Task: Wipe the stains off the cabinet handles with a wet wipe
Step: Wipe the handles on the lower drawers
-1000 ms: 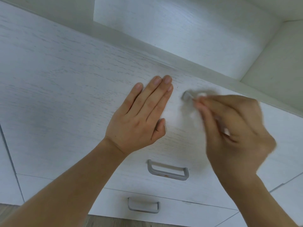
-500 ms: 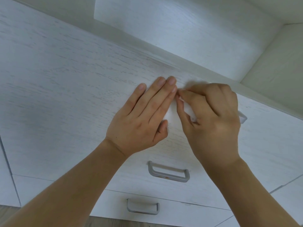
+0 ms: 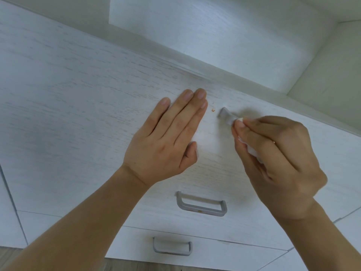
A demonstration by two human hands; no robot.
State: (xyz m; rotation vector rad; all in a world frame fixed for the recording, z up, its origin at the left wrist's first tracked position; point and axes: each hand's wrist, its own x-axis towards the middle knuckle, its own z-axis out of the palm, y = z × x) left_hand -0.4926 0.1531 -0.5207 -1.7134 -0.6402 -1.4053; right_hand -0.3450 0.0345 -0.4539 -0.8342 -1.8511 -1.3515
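Right hand point(image 3: 277, 161) pinches a wet wipe point(image 3: 252, 151) on the top handle point(image 3: 226, 114), left hand point(image 3: 168, 137) flat on the drawer front point(image 3: 78, 114) — best to rub along the whole bar, keeping the bracing palm steady.

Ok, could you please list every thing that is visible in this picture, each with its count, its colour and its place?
top drawer handle: 1, grey, upper drawer front, its right part hidden by the right hand
middle drawer handle: 1, grey with a small reddish spot on the bar, drawer front below the hands
bottom drawer handle: 1, grey, lowest drawer front
wet wipe: 1, white, held in the right hand against the top handle
stain: 1, reddish, on the drawer front left of the top handle
drawer fronts: 3, white wood grain, stacked
open shelf: 1, white, above
left hand: 1, flat on the upper drawer front
right hand: 1, pinching the wipe
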